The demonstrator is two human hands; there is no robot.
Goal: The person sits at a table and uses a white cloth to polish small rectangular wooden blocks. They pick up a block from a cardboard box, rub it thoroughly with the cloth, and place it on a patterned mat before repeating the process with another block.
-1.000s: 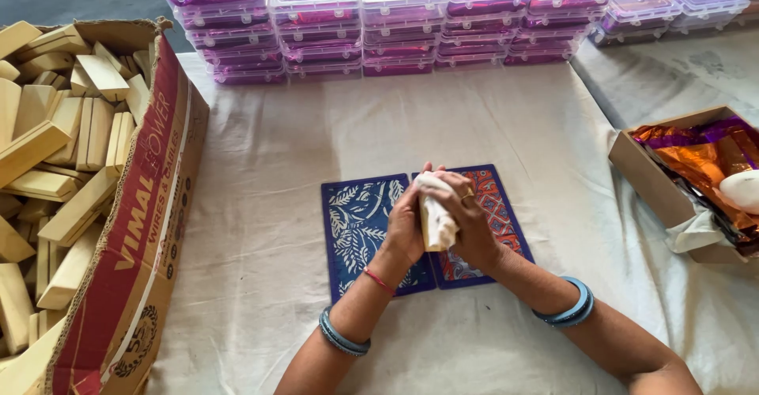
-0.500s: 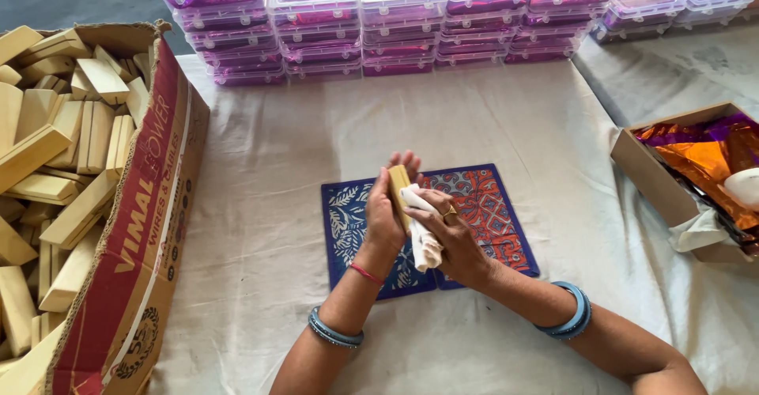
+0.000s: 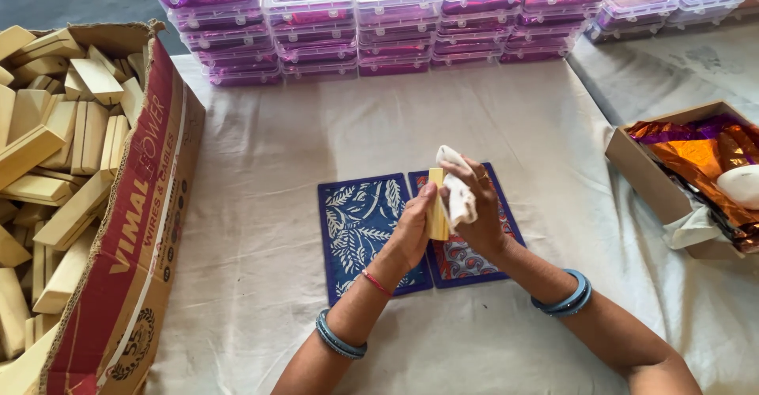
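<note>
A small pale rectangular wooden block [image 3: 436, 215] stands upright above two blue patterned cards [image 3: 371, 233], pinched at its side by the left hand [image 3: 413, 233]. The right hand [image 3: 480, 213] presses a crumpled white cloth [image 3: 457, 193] against the block, fingers curled around it. An open cardboard box of similar wooden blocks [image 3: 87, 197] sits well to the left on the white tablecloth [image 3: 261, 158], with stacked clear plastic cases [image 3: 395, 19] beyond.
</note>
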